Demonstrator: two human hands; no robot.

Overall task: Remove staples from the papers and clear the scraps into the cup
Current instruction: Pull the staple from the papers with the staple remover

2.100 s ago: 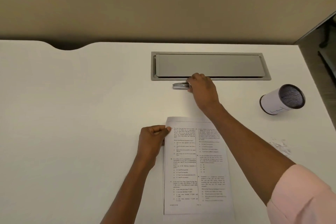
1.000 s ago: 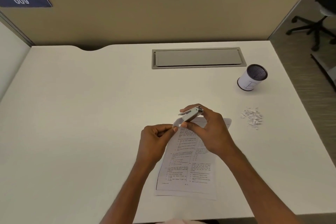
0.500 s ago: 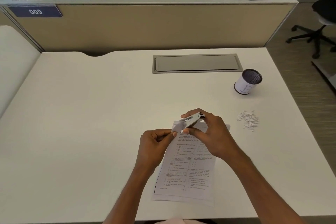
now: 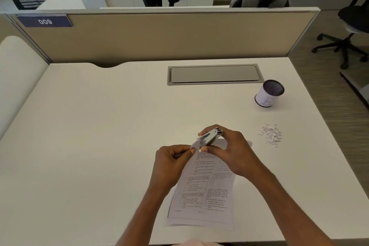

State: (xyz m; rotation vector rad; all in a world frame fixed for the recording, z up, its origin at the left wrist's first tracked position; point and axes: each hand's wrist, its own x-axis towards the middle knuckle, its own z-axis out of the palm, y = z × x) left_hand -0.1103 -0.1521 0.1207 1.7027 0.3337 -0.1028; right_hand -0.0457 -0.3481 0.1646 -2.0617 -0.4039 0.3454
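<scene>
Printed papers (image 4: pixel 207 189) lie on the white desk (image 4: pixel 99 146) in front of me, their top left corner lifted. My left hand (image 4: pixel 171 161) pinches that corner. My right hand (image 4: pixel 229 152) grips a small silver staple remover (image 4: pixel 209 138), whose tip sits on the raised corner. A pile of white paper scraps (image 4: pixel 270 135) lies to the right of the papers. Further back on the right stands a white cup (image 4: pixel 268 94) with a dark mesh inside, upright. The staple itself is too small to see.
A grey cable hatch (image 4: pixel 214 75) is set into the desk at the back. A beige partition (image 4: pixel 159 36) closes the far edge. The desk's right edge drops to the floor, where an office chair (image 4: pixel 347 32) stands.
My right hand picked the staple remover up from beside the hatch and brought it to the papers' corner, which my left hand has lifted. The view has pulled back.
</scene>
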